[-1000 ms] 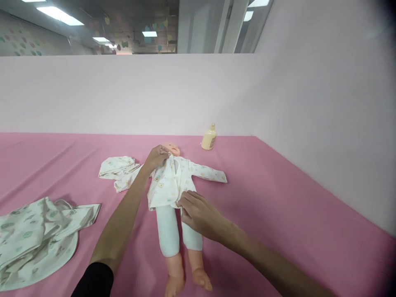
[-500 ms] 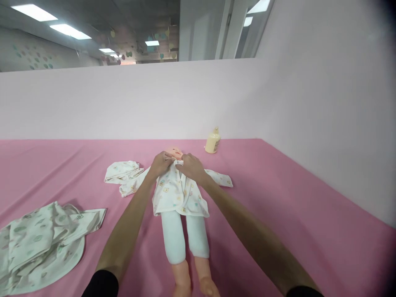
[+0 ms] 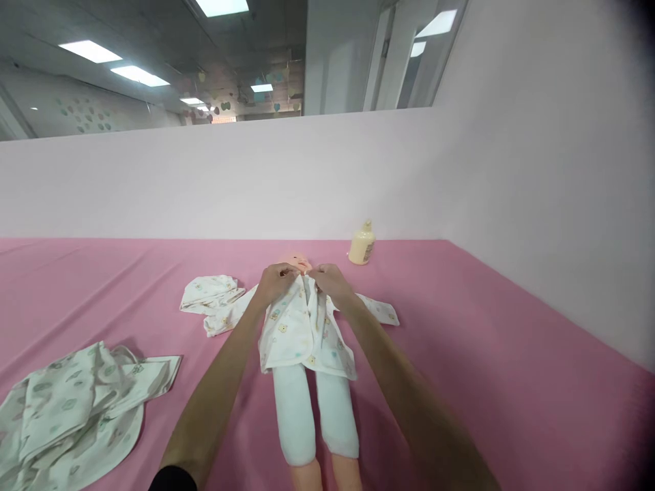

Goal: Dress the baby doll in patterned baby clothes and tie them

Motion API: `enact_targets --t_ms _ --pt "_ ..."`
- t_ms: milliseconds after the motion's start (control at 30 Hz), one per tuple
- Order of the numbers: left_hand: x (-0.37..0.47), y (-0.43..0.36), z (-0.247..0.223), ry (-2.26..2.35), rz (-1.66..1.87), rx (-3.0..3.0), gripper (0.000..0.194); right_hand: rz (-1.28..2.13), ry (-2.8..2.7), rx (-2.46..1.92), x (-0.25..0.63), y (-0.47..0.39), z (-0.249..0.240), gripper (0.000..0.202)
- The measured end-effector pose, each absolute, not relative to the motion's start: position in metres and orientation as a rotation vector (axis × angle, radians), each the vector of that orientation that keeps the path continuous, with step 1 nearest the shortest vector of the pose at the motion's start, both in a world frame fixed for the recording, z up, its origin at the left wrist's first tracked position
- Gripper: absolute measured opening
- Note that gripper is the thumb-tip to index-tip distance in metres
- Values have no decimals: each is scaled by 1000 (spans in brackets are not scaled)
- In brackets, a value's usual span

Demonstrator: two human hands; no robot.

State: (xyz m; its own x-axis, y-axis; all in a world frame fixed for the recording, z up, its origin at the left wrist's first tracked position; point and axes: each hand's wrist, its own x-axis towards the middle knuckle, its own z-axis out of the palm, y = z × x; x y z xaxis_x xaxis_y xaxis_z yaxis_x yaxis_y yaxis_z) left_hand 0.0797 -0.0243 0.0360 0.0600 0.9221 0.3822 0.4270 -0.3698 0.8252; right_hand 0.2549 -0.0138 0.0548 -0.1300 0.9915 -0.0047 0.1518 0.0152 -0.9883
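A baby doll point(image 3: 298, 262) lies on its back, its head away from me and its legs toward me. It wears a white printed jacket point(image 3: 286, 334) and plain white pants point(image 3: 295, 416). My left hand point(image 3: 276, 280) pinches the jacket's edge near the collar, on the left of the front opening. On the opposite side my right hand point(image 3: 330, 280) grips the other edge at the neck. Both hands are closed on the cloth, just below the doll's face. The two front panels meet and overlap lower down. The sleeves stretch out to either side.
A folded white printed garment point(image 3: 209, 293) lies by the left sleeve. Nearer, at the lower left, is a crumpled white cloth with green prints point(image 3: 76, 402). A pale yellow pump bottle point(image 3: 362, 245) stands near the white wall point(image 3: 205, 191). Everything rests on a pink sheet point(image 3: 460, 341).
My hands have drawn slightly apart, lifting the jacket's edges at the neck, and the opening there looks wider. The view has tilted up a little.
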Motion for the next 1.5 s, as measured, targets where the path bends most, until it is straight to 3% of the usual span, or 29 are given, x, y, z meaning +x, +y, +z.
enact_targets --t_ms 367,967,1133,1267,1500 --pt "83 -26 36 1320 1374 1646 21 1548 -1243 -967 253 -16 54 17" --pt "83 -35 42 1426 1248 1924 17 1383 -1449 -992 258 -9 44 28" --pt "80 -34 46 1672 1076 2042 26 1399 -1441 -964 258 -8 43 29" --pt "74 -34 51 1705 922 2191 23 1398 -1434 -969 258 -7 42 27" --pt "84 -31 42 1707 1061 2034 22 1433 -1414 -951 257 -8 43 24"
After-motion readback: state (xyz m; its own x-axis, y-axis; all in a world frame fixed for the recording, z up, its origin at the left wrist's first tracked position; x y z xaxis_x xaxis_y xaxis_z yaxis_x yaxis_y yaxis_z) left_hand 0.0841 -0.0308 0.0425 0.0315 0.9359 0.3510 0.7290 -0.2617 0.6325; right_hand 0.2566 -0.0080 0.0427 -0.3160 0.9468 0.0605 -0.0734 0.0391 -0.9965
